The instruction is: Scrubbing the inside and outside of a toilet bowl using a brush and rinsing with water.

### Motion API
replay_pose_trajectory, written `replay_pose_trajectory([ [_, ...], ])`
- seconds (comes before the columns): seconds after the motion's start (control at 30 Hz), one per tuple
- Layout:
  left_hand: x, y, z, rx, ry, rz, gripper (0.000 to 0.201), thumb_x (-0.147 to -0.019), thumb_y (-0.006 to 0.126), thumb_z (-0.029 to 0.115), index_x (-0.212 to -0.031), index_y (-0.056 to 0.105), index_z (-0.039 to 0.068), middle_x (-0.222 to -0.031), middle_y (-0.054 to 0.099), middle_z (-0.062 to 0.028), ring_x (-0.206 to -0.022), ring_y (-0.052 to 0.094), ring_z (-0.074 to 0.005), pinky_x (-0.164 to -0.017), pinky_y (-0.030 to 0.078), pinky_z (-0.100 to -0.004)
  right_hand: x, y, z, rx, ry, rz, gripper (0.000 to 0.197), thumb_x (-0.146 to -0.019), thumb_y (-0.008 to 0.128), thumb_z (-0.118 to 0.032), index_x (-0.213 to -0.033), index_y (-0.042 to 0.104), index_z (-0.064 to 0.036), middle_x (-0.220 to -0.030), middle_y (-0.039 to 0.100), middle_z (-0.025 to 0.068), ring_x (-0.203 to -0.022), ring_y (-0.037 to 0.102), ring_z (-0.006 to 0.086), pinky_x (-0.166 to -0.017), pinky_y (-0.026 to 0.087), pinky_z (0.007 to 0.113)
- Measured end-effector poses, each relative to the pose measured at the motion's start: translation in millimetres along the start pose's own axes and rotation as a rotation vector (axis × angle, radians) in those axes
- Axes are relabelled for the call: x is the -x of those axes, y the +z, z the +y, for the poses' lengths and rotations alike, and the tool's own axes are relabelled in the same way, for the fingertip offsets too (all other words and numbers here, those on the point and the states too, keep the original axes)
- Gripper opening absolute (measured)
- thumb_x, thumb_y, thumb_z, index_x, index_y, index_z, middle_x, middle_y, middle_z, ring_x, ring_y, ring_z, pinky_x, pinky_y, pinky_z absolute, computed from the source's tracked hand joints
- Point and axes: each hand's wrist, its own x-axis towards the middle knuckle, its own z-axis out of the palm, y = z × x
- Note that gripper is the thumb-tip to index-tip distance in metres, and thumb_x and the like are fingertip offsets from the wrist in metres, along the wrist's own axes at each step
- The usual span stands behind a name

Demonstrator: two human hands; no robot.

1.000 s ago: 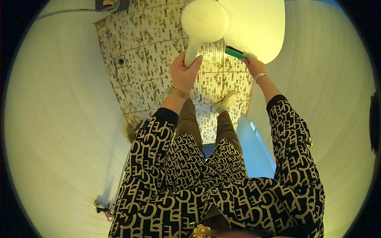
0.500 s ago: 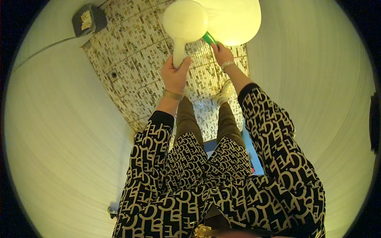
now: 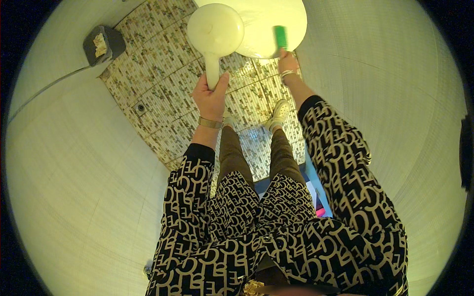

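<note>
My left hand (image 3: pixel 210 100) is closed round the handle of a white water dipper (image 3: pixel 216 30), whose round bowl points away from me. In my right hand (image 3: pixel 288 64), farther right, is a green brush (image 3: pixel 280 37), smeared by motion. It is over the near right part of a large, glossy white rounded fixture (image 3: pixel 264 22) at the top edge, whose kind I cannot make out. The dipper's bowl overlaps the fixture's left side in the view. Whether the brush touches the fixture I cannot tell.
Patterned tile floor (image 3: pixel 173 69) lies below, with a small drain (image 3: pixel 141 107) on the left. A dark grey bin (image 3: pixel 103 45) holding crumpled paper stands in the far left corner. Pale walls (image 3: pixel 385 123) rise on both sides. Something blue (image 3: pixel 318 190) shows beside my right leg.
The green brush has swung from beside the dipper to the right, and now points upright over the white fixture. The dipper sits slightly farther left in the view, still held.
</note>
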Motion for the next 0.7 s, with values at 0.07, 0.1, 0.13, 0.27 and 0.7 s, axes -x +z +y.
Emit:
replay_pose_trajectory([
  [0.07,-1.4,-11.0,4.0,-0.035,0.013,0.005,0.017,-0.082,0.07,0.016,-0.082,0.06,0.003,-0.065,0.05,0.0054,-0.059,0.04,-0.0032,-0.051,0.033,-0.0214,41.7,29.5,-30.4,0.04,-0.114,-0.123,0.051,-0.096,0.032,-0.047,-0.11,0.054,-0.003,-0.082,0.063,0.0236,-0.077,0.062,0.0388,-0.069,0.048,0.049],
  [0.1,0.6,-12.8,4.6,-0.042,0.022,-0.005,0.018,-0.081,0.07,0.016,-0.081,0.059,0.003,-0.065,0.049,0.0055,-0.059,0.04,-0.003,-0.051,0.033,-0.0214,50.7,34.8,-32.2,0.072,-0.185,-0.183,0.048,-0.096,0.036,-0.047,-0.112,0.054,-0.0047,-0.074,0.063,0.0206,-0.069,0.062,0.0368,-0.062,0.047,0.048],
  [0.13,2.2,-15.5,5.7,-0.047,0.023,-0.003,0.018,-0.081,0.07,0.016,-0.081,0.059,0.003,-0.065,0.049,0.0055,-0.059,0.04,-0.003,-0.051,0.033,-0.0214,54.7,36.0,-33.2,0.052,-0.215,-0.211,0.047,-0.095,0.037,-0.046,-0.113,0.052,-0.0062,-0.071,0.062,0.0196,-0.066,0.061,0.0366,-0.059,0.046,0.049],
  [0.27,-3.1,-46.5,15.1,-0.047,0.064,0.028,0.018,-0.081,0.071,0.016,-0.079,0.058,0.003,-0.065,0.048,0.0061,-0.058,0.039,-0.0032,-0.051,0.033,-0.0214,45.7,23.4,-25.5,0.145,-0.35,-0.191,0.048,-0.095,0.034,-0.05,-0.108,0.052,-0.0075,-0.077,0.063,0.021,-0.073,0.061,0.0395,-0.063,0.046,0.049],
  [0.7,-2.1,-30.1,40.5,-0.134,0.185,0.02,0.019,-0.079,0.071,0.016,-0.077,0.059,0.001,-0.06,0.049,0.0014,-0.054,0.041,-0.0051,-0.047,0.035,-0.025,23.7,-51.0,-195.7,-1.431,0.126,-0.605,0.018,-0.09,0.057,-0.018,-0.083,0.051,-0.0024,-0.072,0.058,0.0076,-0.061,0.056,0.0192,-0.057,0.05,0.036],
])
